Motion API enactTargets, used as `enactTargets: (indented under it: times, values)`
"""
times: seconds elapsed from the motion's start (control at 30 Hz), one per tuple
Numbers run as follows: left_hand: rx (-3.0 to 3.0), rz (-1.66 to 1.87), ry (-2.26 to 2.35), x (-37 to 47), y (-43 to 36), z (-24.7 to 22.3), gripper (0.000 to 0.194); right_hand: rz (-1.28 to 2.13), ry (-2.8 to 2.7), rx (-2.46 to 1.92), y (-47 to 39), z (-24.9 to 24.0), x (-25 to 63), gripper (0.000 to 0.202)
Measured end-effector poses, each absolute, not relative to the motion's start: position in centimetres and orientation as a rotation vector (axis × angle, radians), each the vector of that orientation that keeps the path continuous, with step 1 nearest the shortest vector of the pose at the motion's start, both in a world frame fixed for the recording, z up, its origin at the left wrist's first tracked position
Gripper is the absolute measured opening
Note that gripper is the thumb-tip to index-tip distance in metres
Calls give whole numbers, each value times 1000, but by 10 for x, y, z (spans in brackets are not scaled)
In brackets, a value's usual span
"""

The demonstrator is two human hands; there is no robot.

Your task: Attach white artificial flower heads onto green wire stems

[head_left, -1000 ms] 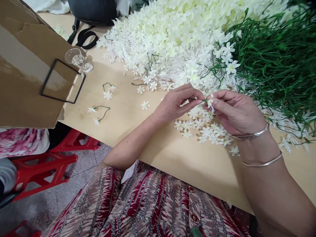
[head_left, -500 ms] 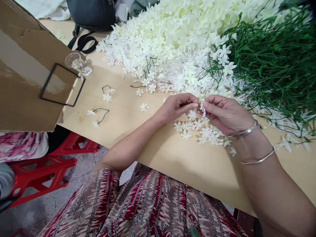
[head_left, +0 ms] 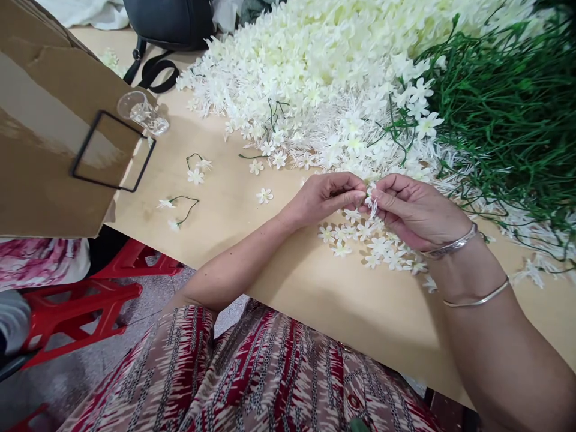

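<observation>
My left hand (head_left: 330, 195) pinches a small green stem end close to my right hand (head_left: 411, 210). Between the fingertips of my right hand is a small white flower (head_left: 371, 197) with thin white strands hanging down. The fingertips of both hands nearly meet. Under and beside my right hand, several loose white flowers (head_left: 380, 245) lie on the table (head_left: 306, 276). A large heap of white blossoms (head_left: 315, 66) rises behind the hands, and a pile of green stems (head_left: 504, 114) lies at the right. One single flower (head_left: 264, 195) rests left of my left hand.
At the left stand a cardboard box (head_left: 49, 144) and a black wire frame (head_left: 114, 150), with a tipped clear cup (head_left: 144, 113) beside them. Two stemmed sprigs (head_left: 184, 201) lie nearby. A black bag (head_left: 171, 24) is at the back, red stools (head_left: 85, 306) below left.
Both hands have shifted slightly to the right in the view, still close together at the small flower. The view itself has moved a little.
</observation>
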State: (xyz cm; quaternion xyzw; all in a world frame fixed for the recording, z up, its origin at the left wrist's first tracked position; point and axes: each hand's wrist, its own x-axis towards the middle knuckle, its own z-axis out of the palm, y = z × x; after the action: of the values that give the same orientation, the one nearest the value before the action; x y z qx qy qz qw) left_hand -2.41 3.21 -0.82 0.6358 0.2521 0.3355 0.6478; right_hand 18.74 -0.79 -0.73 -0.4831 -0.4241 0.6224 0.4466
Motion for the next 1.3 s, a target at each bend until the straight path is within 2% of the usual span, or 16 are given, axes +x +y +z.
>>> enactTargets:
  times: [0.27, 0.43, 0.57, 0.7, 0.83, 1.2, 1.3]
  values:
    - [1483, 757, 537, -24, 34, -10, 57, 1522, -1058, -1149, -8, -6, 183, 58]
    - [1663, 911, 609, -24, 35, -6, 56, 1604, -940, -1122, -9, 1, 191, 52]
    - [1879, 1077, 652, -29, 35, -5, 44, 1644, -923, -1082, -14, 10, 195, 43]
    - [2041, 1097, 617, -32, 34, -5, 26, 1638, -959, -1093, -15, 11, 191, 46]
    - [2115, 1074, 616, -30, 32, -4, 19, 1574, -944, -1128, -12, 4, 189, 48]
    - [2160, 1054, 608, -31, 31, -4, 31, 1545, -1074, -1094, -8, -12, 196, 41]
    - [2141, 1142, 548, -25, 30, -1, 29, 1549, -1053, -1071, -9, -8, 194, 40]
